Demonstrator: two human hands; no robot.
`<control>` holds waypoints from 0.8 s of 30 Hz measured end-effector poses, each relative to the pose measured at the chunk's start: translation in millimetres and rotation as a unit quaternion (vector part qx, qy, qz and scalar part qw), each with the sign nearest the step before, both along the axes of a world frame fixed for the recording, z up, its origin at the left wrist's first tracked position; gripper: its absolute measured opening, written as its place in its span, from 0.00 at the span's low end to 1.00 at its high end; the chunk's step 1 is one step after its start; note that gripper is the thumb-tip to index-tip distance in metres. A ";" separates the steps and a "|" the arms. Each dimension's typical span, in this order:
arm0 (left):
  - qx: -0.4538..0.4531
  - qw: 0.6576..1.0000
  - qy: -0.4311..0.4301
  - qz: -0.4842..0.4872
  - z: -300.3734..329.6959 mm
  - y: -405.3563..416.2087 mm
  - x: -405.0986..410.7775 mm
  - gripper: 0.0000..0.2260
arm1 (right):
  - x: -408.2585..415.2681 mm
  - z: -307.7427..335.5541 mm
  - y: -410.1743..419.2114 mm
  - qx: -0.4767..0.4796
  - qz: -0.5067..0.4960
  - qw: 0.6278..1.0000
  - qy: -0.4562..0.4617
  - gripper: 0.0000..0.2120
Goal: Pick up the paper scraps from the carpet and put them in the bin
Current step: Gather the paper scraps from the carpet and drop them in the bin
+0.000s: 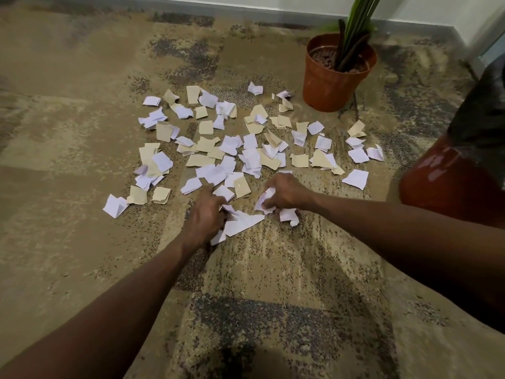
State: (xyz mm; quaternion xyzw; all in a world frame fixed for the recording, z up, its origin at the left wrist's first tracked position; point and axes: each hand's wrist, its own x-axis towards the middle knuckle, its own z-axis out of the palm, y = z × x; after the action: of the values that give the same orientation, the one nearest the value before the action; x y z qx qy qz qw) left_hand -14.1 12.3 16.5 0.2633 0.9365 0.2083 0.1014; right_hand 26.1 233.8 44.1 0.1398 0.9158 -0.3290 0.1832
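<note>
Many white and cream paper scraps (pixel 235 143) lie scattered over the tan and grey patterned carpet (pixel 68 119). My left hand (pixel 205 217) is low on the carpet at the near edge of the pile, fingers closed on several white scraps (pixel 241 222). Just to its right, my right hand (pixel 284 194) is closed on a crumpled bunch of white scraps (pixel 266 199), with more white scraps (pixel 288 216) under it. A red bin (pixel 448 184) lined with a black bag (pixel 483 113) stands at the right edge, partly cut off.
A terracotta plant pot (pixel 333 80) with green leaves stands on the carpet behind the pile, at the back right. A white wall with a grey skirting board (pixel 246 10) runs along the far edge.
</note>
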 end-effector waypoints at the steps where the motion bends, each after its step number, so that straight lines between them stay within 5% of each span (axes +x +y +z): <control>1: 0.001 1.000 -0.004 -0.008 2.4 2.4 -4.6 0.07 | 0.0 2.0 3.2 -0.015 -0.017 1.000 0.001 0.24; 8: 0.069 0.997 -0.003 0.030 7.8 19.9 -16.2 0.06 | 6.2 9.9 22.4 -0.077 -0.108 0.991 0.019 0.25; 14: 0.040 0.994 -0.032 0.093 14.0 21.2 -14.1 0.07 | 5.8 30.9 29.8 -0.117 -0.155 0.981 0.016 0.25; 20: 0.060 0.987 -0.109 0.099 59.4 36.6 -11.7 0.09 | 5.0 81.9 37.4 -0.182 -0.187 0.965 0.024 0.37; 24: 0.171 0.960 -0.186 0.119 97.7 52.6 -7.9 0.11 | 8.1 117.6 50.1 -0.186 -0.204 0.961 0.026 0.32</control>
State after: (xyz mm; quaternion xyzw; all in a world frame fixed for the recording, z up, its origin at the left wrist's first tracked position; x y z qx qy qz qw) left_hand -22.0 64.8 114.3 0.1204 0.8761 0.4210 0.2016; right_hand 34.2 283.9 161.6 0.2780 0.7954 -0.5270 0.1108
